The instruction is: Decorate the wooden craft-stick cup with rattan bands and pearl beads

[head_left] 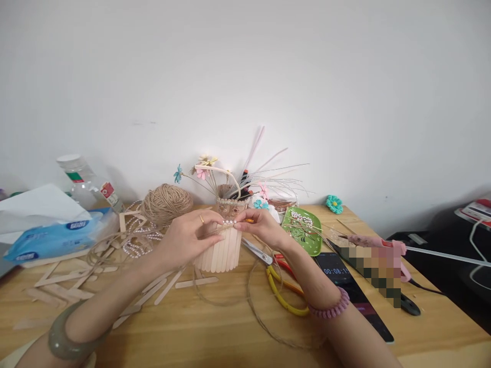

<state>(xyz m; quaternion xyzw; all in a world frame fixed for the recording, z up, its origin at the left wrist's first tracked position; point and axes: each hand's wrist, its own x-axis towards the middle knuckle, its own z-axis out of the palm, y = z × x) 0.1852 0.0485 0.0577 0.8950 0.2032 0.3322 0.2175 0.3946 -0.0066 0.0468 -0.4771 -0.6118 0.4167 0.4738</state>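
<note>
The person stood over the pale wooden worktop (215,327) with both hands meeting at the rim of a small round holder made of upright wooden craft sticks (221,251), which sat near the middle of the worktop. The left hand (187,236) was closed in a pinch on one end of a short strand of white pearl beads (229,223) lying along the holder's top edge, and the right hand (258,223), fingers drawn together, pinched the other end from three o'clock. It looked like the trimming step, the beads being seated on the rim; pressing them down evenly would seem to call for a steady, light touch. Yellow-handled scissors (276,280) lay at four o'clock of the holder, a ball of brown jute twine (166,202) at ten o'clock.
</note>
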